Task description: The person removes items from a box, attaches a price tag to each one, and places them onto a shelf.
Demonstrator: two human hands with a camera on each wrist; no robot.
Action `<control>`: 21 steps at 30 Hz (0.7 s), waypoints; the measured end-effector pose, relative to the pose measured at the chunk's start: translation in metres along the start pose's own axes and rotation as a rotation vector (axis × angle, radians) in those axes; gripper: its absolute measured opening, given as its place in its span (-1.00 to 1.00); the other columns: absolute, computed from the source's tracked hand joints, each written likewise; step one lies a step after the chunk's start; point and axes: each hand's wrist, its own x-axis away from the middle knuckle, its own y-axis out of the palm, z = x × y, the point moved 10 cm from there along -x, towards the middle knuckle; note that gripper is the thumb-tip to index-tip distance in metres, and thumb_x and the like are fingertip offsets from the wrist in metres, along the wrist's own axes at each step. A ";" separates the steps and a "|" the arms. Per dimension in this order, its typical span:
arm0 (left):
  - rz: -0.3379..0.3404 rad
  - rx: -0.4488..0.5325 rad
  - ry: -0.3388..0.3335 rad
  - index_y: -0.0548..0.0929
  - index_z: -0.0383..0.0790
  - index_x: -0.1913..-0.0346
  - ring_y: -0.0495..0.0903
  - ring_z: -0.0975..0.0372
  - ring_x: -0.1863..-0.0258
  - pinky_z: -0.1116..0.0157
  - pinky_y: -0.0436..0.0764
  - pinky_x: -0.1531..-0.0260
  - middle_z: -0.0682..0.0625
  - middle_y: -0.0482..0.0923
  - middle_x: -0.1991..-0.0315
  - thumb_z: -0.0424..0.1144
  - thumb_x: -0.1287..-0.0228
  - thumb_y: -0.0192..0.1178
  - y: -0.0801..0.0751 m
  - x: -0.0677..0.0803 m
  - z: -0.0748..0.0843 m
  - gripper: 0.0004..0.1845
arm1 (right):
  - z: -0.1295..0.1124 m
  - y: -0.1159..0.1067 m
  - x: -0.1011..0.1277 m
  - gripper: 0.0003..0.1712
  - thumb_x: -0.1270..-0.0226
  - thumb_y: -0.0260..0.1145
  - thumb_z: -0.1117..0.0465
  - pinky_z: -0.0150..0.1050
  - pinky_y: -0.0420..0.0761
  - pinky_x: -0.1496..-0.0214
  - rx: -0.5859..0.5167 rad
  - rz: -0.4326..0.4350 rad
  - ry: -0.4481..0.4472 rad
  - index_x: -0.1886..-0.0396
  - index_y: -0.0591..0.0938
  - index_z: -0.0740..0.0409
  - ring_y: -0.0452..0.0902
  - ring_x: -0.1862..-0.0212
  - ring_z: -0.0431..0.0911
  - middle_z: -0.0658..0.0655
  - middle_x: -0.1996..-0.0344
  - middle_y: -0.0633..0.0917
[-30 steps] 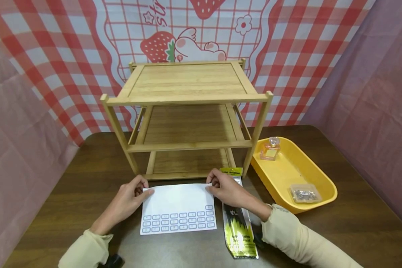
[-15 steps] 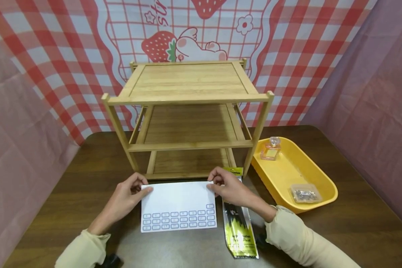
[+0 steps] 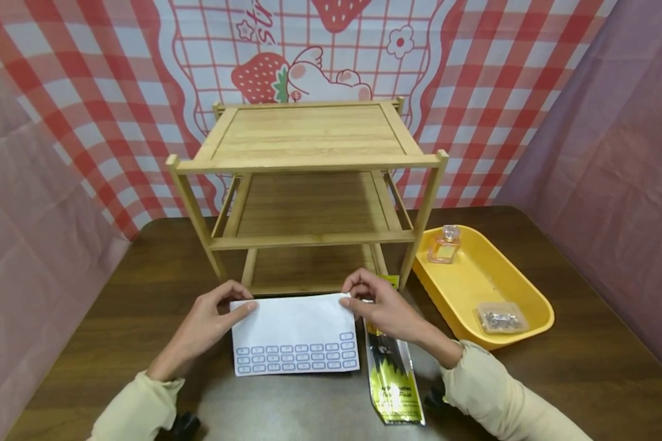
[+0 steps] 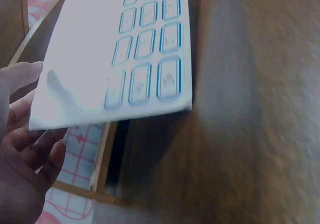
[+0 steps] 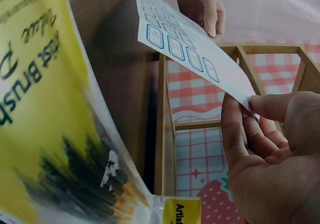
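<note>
- I see the yellow tray (image 3: pixel 529 293) right of the wooden shelf (image 3: pixel 309 184) holding a perfume bottle (image 3: pixel 444 245) and a small packet (image 3: pixel 499 318).
- My left hand (image 3: pixel 212 321) and right hand (image 3: pixel 383 306) each pinch a far corner of the label sheet (image 3: pixel 295 334) in their fingers, lifting it off the surface (image 3: pixel 143 275) before the shelf.

White label sheet (image 3: pixel 295 332), rectangular, blue-outlined stickers in three rows along its 6 o'clock edge plus one at right; 12 o'clock edge lifted, pinched at both far corners, near edge down on counter (image 3: pixel 529 380).
</note>
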 end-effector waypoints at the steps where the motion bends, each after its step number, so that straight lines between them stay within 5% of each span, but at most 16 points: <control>1: -0.007 0.003 0.003 0.69 -0.20 0.15 0.57 0.20 0.25 0.33 0.54 0.22 0.03 0.67 0.26 -0.30 -0.36 0.40 0.001 -0.001 0.002 -0.90 | -0.002 0.000 0.000 -0.89 -0.50 0.27 0.41 -0.25 0.56 0.34 -0.005 0.007 -0.005 0.08 0.51 0.30 0.52 0.38 -0.09 0.10 0.39 0.66; 7: -0.042 -0.046 0.090 0.71 -0.18 0.00 0.60 0.09 0.02 0.06 0.47 -0.08 0.00 0.71 0.06 -0.22 -0.36 0.42 0.010 -0.004 0.025 -0.77 | -0.016 -0.001 0.000 -0.87 -0.47 0.28 0.45 -0.31 0.48 0.32 -0.035 0.052 -0.043 0.08 0.52 0.30 0.50 0.35 -0.14 0.11 0.37 0.65; 12: -0.016 -0.159 0.241 0.67 -0.19 -0.17 0.44 -0.14 -0.29 -0.22 0.11 -0.34 -0.15 0.62 -0.22 -0.12 -0.27 0.45 0.019 -0.005 0.050 -0.55 | -0.028 -0.001 0.000 -0.86 -0.45 0.30 0.47 -0.34 0.45 0.32 -0.054 0.082 -0.087 0.08 0.52 0.33 0.49 0.35 -0.16 0.11 0.38 0.63; 21: -0.022 -0.179 0.447 0.66 -0.16 -0.20 0.53 0.02 -0.18 -0.07 0.23 -0.27 -0.03 0.65 -0.11 -0.06 -0.12 0.55 0.044 0.002 0.090 -0.42 | -0.034 0.003 0.000 -0.86 -0.43 0.30 0.48 -0.36 0.44 0.36 -0.072 0.109 -0.106 0.10 0.52 0.36 0.48 0.38 -0.18 0.11 0.40 0.63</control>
